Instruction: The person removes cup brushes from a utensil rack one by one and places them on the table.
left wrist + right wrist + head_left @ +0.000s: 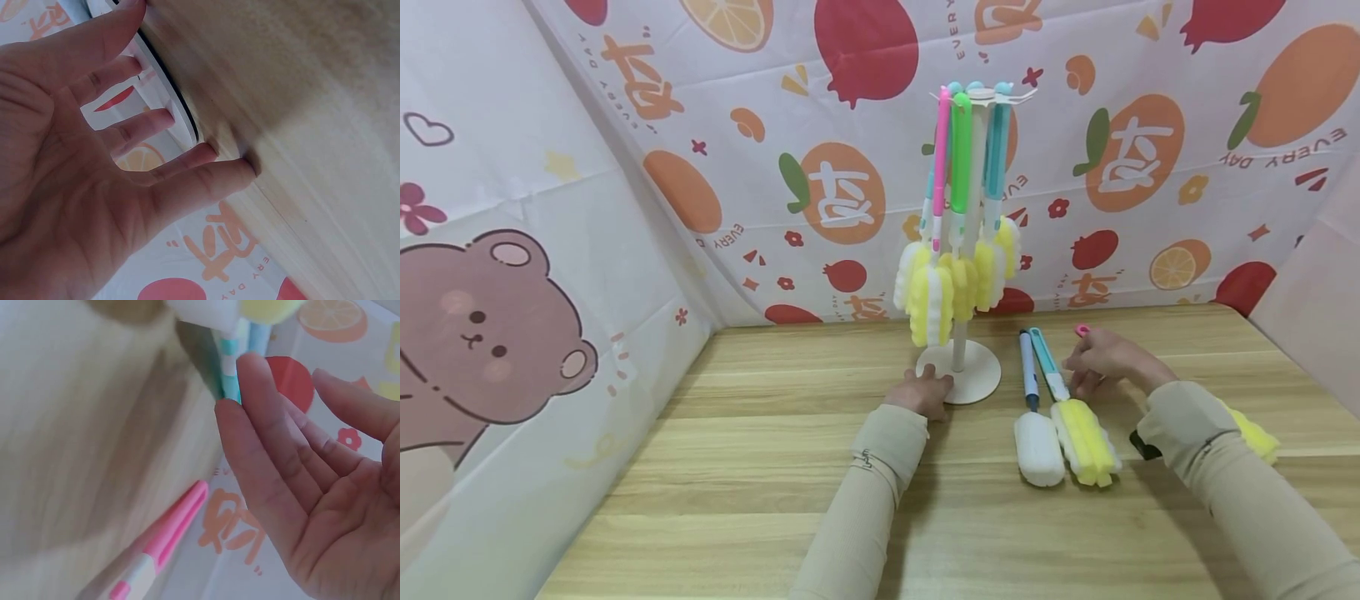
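Note:
My left hand [921, 393] rests at the left front of a white stand's round base [976, 379]. In the left wrist view its fingers are spread, the tips at the base rim [167, 81] and tabletop. My right hand [1105, 360], fingers extended and palm bare in its wrist view, hovers just right of a teal-handled bottle brush [1084, 442] with a yellow-and-white sponge head. Left of that brush lies a white-headed bottle brush [1039, 450] with a pale and navy handle. A pink brush handle [178, 522] lies below the right hand in the right wrist view.
Several sponge brushes hang from the stand's top hooks, among them a pink-handled brush [931, 292] and a green-handled brush [961, 158]. A yellow sponge head [1253, 433] and a dark piece [1145, 445] show around the right sleeve. A printed fruit cloth [737, 250] backs the wooden table [737, 467].

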Available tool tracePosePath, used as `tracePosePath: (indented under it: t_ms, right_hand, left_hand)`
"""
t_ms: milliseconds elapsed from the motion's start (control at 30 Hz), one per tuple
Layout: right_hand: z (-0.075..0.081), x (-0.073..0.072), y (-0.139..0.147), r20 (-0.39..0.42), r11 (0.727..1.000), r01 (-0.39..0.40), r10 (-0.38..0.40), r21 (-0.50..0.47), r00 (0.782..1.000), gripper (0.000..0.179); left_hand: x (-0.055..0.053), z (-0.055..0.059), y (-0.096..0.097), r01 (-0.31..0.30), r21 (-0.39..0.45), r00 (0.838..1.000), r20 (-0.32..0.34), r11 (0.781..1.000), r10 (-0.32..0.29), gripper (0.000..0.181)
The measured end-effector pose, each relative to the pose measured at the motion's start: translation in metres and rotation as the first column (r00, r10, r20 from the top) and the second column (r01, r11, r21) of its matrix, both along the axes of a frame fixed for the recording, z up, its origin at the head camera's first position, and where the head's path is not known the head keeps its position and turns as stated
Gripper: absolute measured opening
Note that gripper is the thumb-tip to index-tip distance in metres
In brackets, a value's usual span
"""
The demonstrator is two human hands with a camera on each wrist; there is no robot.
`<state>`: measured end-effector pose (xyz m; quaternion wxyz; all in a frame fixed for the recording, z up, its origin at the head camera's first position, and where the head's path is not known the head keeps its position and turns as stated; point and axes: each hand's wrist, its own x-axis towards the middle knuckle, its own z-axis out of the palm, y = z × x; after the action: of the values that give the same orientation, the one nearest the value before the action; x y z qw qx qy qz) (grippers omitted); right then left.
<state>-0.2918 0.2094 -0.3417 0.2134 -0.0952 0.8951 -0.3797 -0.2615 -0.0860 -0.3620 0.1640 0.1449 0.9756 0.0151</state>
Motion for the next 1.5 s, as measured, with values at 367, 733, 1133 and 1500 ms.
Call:
tracePosePath:
  t_ms: [367,733,1133,1500]
  right_hand:
    - [0.021,0.0,0.001,-0.117,0.993,0.076,-0.087,-0.089,0.989,0.031]
    - [0.028,0.003,-0.001,-0.193,0.989,0.085,-0.107,-0.119,0.975,0.03]
    - [0.042,0.007,-0.012,-0.241,0.981,0.122,-0.156,-0.15,0.958,0.029]
    - [0.051,0.008,-0.019,-0.261,0.978,0.134,-0.173,-0.158,0.95,0.03]
  left_hand:
    - [-0.001,0.0,0.0,-0.009,0.006,1.0,0.01,1.0,0.009,0.046]
    - [0.0,0.0,0.001,-0.008,0.003,1.0,0.001,1.0,0.008,0.047]
    - [0.0,0.002,0.0,-0.009,0.006,1.0,0.009,1.0,0.009,0.049]
    - [0.001,0.001,0.0,-0.004,0.003,1.0,-0.001,1.0,0.004,0.047]
